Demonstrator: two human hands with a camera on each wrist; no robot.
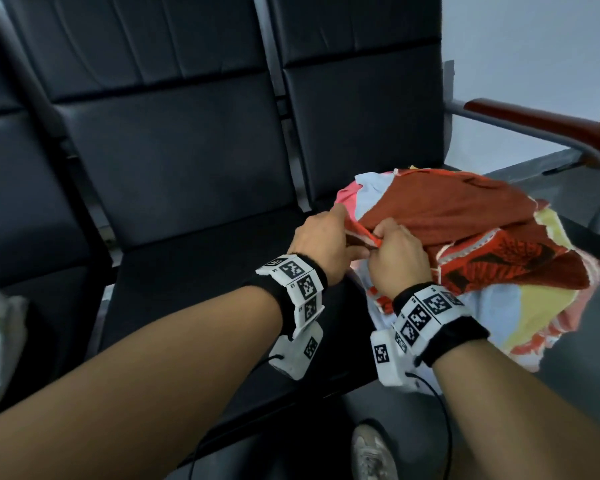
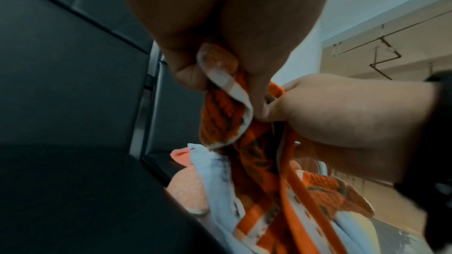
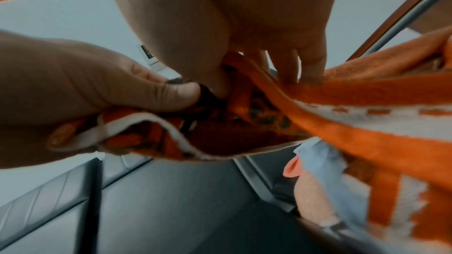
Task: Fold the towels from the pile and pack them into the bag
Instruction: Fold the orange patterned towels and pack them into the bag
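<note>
Both hands pinch the same hem of the red towel (image 1: 465,206), close together. The left hand (image 1: 321,242) has thumb and fingers curled round a white-edged corner, and the left wrist view shows that corner bunched between the fingertips. The right hand (image 1: 397,256) grips the hem just beside it, fingers closed over the cloth. Neither hand holds anything else.

The red towel lies on top of the pile (image 1: 499,306), which sits on the right-hand seat (image 1: 582,237) of the bench, against its front edge and partly hanging over it. Blue, yellow and pink cloths lie under and around the red one. The middle seat (image 1: 194,271) lies to the left, and a wooden armrest (image 1: 534,123) stands past the pile on the right. No bag can be made out for certain; something pale at the far left edge is too blurred to name.

The main risk is likely the overhang: lifting the red towel may drag the cloths beneath it off the front edge onto the floor. With both grips so near each other, the towel may also hang bunched and not spread, and a thin pinch on the hem could slip.
</note>
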